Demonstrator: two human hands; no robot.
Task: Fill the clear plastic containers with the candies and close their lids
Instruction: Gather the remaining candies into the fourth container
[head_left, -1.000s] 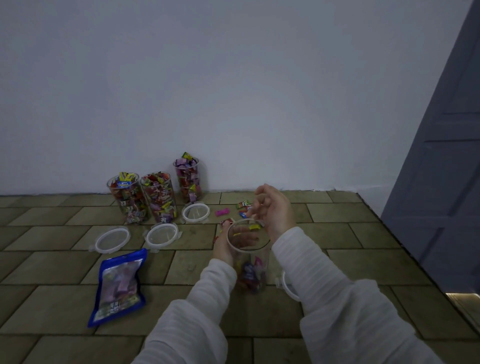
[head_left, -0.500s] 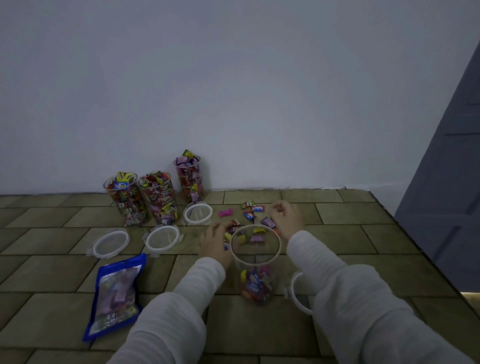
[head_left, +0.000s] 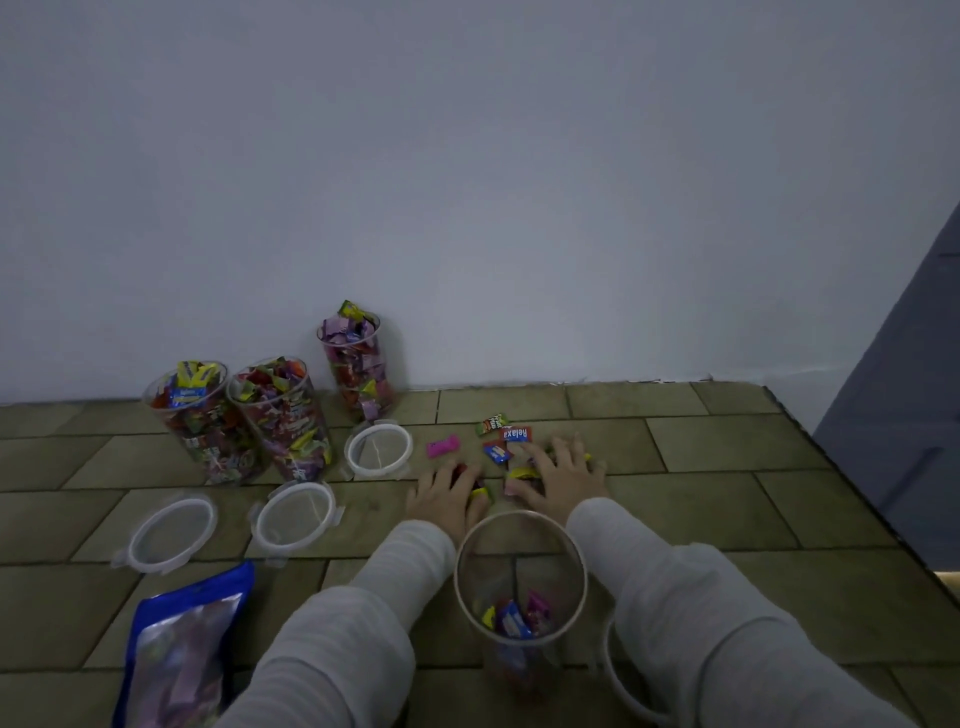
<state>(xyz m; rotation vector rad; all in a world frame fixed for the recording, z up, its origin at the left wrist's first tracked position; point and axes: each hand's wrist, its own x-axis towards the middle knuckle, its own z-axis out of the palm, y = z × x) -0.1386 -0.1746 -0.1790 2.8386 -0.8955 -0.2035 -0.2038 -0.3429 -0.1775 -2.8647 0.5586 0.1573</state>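
Observation:
An open clear container (head_left: 521, 525) stands on the floor between my forearms, with a few candies (head_left: 514, 618) at its bottom. Just beyond it lie loose wrapped candies (head_left: 515, 434). My left hand (head_left: 447, 493) lies on the floor with its fingers curled over a red and a yellow candy. My right hand (head_left: 563, 475) rests with spread fingers on other candies. Three containers heaped with candies (head_left: 280, 415) stand uncovered by the wall at the left.
Three round lids (head_left: 378, 448) lie on the tiles near the full containers. Another lid's rim (head_left: 615, 675) shows under my right sleeve. A blue candy bag (head_left: 176, 660) lies at the lower left. The wall is close behind, and a dark door (head_left: 904, 415) stands at the right.
Both hands have left the container and gone forward and down onto the loose candies on the floor. The container now stands free, nearer to me in view.

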